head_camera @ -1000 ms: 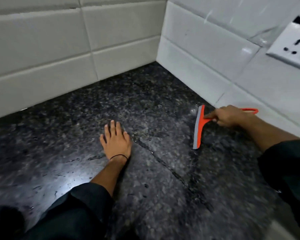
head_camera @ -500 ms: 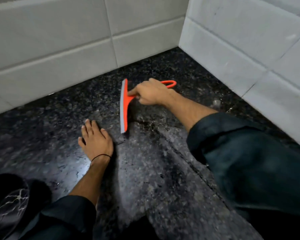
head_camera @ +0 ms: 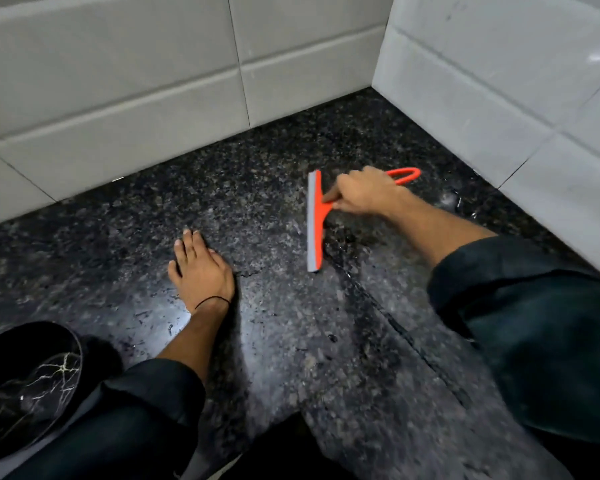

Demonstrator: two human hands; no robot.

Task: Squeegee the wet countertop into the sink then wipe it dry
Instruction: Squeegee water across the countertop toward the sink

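1. Black round vessel with white marble-like veins (head_camera: 32,386): well to the left of the orange plastic squeegee with a grey rubber blade (head_camera: 315,230), nearer the viewer and cut by the frame edge. Whether it is a sink or a bowl cannot be told.

2. Left hand (head_camera: 201,271): left of the squeegee and apart from it, palm down on the tabletop. The fingers (head_camera: 191,247) lie straight and close together, holding nothing. A thin black thread (head_camera: 212,301) circles the wrist, and a dark rolled sleeve (head_camera: 146,403) covers the forearm.

3. Dark speckled granite tabletop (head_camera: 291,358): it lies under the squeegee and carries it. A glossy wet sheen and small drops show left of the squeegee, around the left hand. A diagonal seam (head_camera: 395,327) runs from the blade's near end toward the viewer's right.

4. Squeegee: it rests on the tabletop, its blade running from far to near with the grey edge facing left. The looped orange handle (head_camera: 407,174) points right.

5. Right hand (head_camera: 364,194): just right of the blade, with its fingers (head_camera: 331,195) curled round the handle and one stretched toward the blade head. The loop end shows beyond the hand. The right arm wears a dark sleeve (head_camera: 534,341).

6. White glazed wall tiles: one wall stands behind the squeegee (head_camera: 118,98) and another to its right (head_camera: 499,81). They meet in a corner beyond the handle.
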